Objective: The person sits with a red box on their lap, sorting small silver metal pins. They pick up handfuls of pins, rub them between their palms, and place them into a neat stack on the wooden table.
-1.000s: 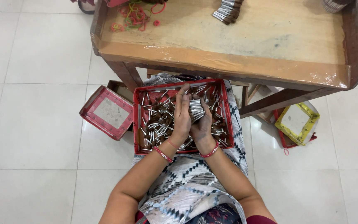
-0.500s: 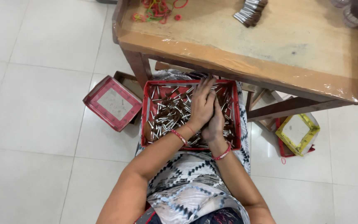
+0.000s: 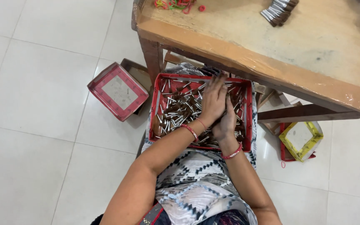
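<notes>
Small metal-and-brown sticks (image 3: 176,112) fill a red tray (image 3: 155,106) that rests on the person's lap, directly under both hands. From the head camera, the left hand (image 3: 214,102) lies palm down over the pile with its fingers stretched forward and close together, its forearm coming in from the lower left with a red bangle at the wrist. The right hand (image 3: 226,123) sits just beside and partly beneath it, touching it, knuckles up and fingers curled down into the sticks; whether either hand actually grips any sticks cannot be told, since the fingertips are buried or covered. Beyond the hands stands a wooden desk (image 3: 238,41), with a bundle of similar sticks (image 3: 279,10) cut off by the top edge. Left of the hands a red box (image 3: 118,91) sits on the floor; right of them, a yellow-rimmed box (image 3: 301,139), partly hidden by the desk's crossbar.
</notes>
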